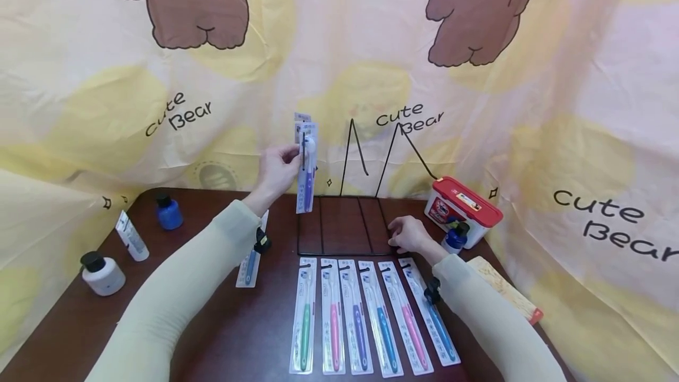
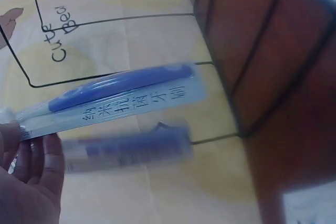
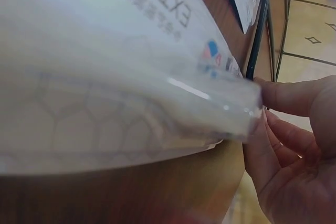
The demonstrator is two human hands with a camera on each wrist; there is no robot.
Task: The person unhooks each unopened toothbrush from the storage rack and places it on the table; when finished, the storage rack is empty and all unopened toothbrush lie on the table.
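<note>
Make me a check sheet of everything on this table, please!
Surface: dark brown table.
Job's things: purple toothbrush pack held upright; black wire rack; six toothbrush packs in a row; one more pack under the left sleeve.
Clutter: blue bottle, white tube, white jar, red-lidded tub, flat box.
Hands: left hand pinches the purple pack; right hand rests on the rack's front edge.
Cables: nothing seen.
Surroundings: yellow bear-print cloth.
</note>
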